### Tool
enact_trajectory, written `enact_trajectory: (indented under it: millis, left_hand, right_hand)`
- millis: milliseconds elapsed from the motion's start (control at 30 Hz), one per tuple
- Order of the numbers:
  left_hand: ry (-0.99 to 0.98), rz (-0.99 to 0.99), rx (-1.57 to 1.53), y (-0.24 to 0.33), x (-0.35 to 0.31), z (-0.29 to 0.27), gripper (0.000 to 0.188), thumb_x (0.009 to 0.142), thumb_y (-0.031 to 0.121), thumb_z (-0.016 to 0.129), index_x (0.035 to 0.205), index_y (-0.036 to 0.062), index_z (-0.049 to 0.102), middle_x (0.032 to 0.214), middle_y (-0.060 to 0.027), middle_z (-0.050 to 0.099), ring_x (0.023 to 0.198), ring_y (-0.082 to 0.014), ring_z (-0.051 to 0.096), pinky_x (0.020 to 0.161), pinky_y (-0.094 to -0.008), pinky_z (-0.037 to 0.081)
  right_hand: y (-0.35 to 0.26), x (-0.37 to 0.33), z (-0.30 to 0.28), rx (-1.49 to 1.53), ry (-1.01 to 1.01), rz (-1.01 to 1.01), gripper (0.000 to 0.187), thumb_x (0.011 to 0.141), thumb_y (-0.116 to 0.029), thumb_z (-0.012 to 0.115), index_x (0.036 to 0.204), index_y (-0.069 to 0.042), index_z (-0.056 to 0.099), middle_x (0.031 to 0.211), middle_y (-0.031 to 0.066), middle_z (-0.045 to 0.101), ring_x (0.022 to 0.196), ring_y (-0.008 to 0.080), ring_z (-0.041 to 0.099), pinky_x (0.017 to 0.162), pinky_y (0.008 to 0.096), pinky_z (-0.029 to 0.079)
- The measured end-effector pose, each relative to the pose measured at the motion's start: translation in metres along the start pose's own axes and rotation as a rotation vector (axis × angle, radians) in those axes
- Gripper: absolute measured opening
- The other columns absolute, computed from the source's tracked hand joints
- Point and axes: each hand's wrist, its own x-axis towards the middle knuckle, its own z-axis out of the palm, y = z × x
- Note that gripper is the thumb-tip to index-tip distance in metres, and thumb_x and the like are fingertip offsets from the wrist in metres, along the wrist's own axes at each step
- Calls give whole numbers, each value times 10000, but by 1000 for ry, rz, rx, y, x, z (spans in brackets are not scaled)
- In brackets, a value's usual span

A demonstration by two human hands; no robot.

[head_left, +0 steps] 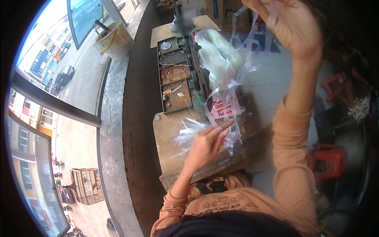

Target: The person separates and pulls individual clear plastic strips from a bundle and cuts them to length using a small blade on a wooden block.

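Observation:
A translucent, pale plastic ribbon (233, 83) runs in loops between my two hands over the wooden work surface. My left hand (206, 144) pinches the ribbon low down, above the near part of the board, with its fingers closed. My right hand (296, 29) is raised high at the upper right, ribbon strands passing across its fingers, and part of those fingers is cut off by the top edge. Under the ribbon lies a pink printed packet (225, 107). Beside my left hand, a bundle of cut clear strips (189, 132) spreads over the board. Beyond it rests a thick hank of whitish strands (217, 53).
A dark compartment tray (161, 85) with small bits stands left of a long metal tool (196, 59). The wooden board (164, 138) ends near my body. A concrete ledge (114, 130) with a bucket (118, 41) runs along the left. Red stools (329, 160) stand at right.

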Motion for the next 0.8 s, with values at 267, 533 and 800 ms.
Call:
enact_trajectory:
  millis: [267,533,800]
  left_hand:
    - [199,511,-1044,52,-40,-93,296,972,235,369,1005,-13,528,630,-90,610,434,-73,517,382,-191,362]
    - [-626,137,56,25,-75,-113,455,888,333,528,1159,-31,524,853,-139,609,671,-245,601,595,-329,475]
    - [-342,75,418,25,-25,-63,752,780,394,639,1355,25,327,1238,-205,456,1063,-378,499,875,-401,431]
  right_hand:
    - [2,-20,-24,-31,99,-49,578,877,25,356,1334,45,2,1190,282,393,1109,388,489,973,453,457]
    - [33,-46,-19,-261,36,-49,481,906,-8,305,1336,124,135,1427,283,106,1350,378,130,1062,593,213]
    - [77,-101,-23,-225,234,-123,593,856,-11,371,1336,167,72,1411,340,101,1359,403,46,1072,590,92]
